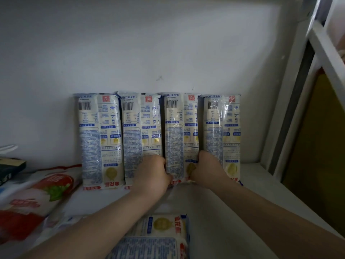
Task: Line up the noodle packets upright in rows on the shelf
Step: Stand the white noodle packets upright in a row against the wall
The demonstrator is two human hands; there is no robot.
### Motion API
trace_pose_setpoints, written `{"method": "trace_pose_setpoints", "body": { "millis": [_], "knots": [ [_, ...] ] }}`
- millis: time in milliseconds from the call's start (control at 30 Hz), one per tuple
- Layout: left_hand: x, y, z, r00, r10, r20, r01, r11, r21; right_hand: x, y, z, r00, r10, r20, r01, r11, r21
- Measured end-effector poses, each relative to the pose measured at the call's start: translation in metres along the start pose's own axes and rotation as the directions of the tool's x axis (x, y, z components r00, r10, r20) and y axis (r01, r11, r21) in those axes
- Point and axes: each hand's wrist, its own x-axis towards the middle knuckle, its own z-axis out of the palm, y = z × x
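Four noodle packets stand in one row against the back wall point(149, 53) of the shelf point(214, 212), print upside down. The left hand point(152, 173) and the right hand point(209, 170) grip the third packet point(180, 131) low on its two long edges, fingers curled round them; how far the fingertips reach behind it cannot be seen. The two-sided grip appears intended to square the packet and seat its base on the shelf, so that it stands between its neighbours without leaning. The second packet point(141, 135) stands just left of the left hand, which partly covers its lower corner; the first packet point(99, 139) stands further left. The fourth packet point(222, 128) stands just right of the right hand, its lower part hidden behind the wrist. The packets sit close together, edges touching or nearly so. Between the forearms, nearer the person, two further packets point(162, 227) lie flat, apparently stock awaiting placement. Well left of the left hand lie red-and-white bags point(37, 195) and a dark box point(11, 167). To the right of the right hand rises the white shelf frame point(291, 109). Judgement: the back row is near complete, and a second row has not been started.
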Motion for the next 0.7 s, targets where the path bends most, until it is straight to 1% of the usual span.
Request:
{"method": "trace_pose_setpoints", "body": {
  "millis": [167,267,400,467,600,667,700],
  "knots": [
    [0.002,-0.002,0.004,1.0,-0.003,-0.029,0.001,0.997,-0.072,0.003,0.0,0.002,0.999,-0.007,-0.046,0.008,0.999,0.034],
    [0.005,-0.003,0.005,0.999,-0.013,-0.036,0.011,0.998,-0.069,0.003,-0.003,0.003,0.999,-0.019,-0.042,0.02,1.0,0.021],
    [0.009,-0.003,0.002,0.999,-0.032,-0.013,0.031,0.999,-0.02,0.004,-0.005,0.0,1.0,0.004,0.019,-0.004,1.0,-0.001],
    [0.011,-0.006,0.0,0.999,-0.04,-0.005,0.04,0.999,-0.027,0.005,-0.004,-0.002,0.998,0.013,0.064,-0.013,1.0,0.0],
    [0.014,-0.008,-0.002,0.998,-0.063,-0.007,0.063,0.998,-0.02,0.008,-0.003,-0.003,0.995,0.03,0.092,-0.029,1.0,-0.009],
    [0.013,-0.008,-0.007,0.998,-0.044,0.035,0.044,0.999,0.007,0.005,-0.005,-0.007,0.992,0.041,0.117,-0.036,0.998,-0.044],
    [0.011,-0.011,-0.011,0.997,-0.024,0.075,0.02,0.999,0.045,0.001,-0.007,-0.01,0.99,0.027,0.137,-0.015,0.996,-0.092]
  ]
}}
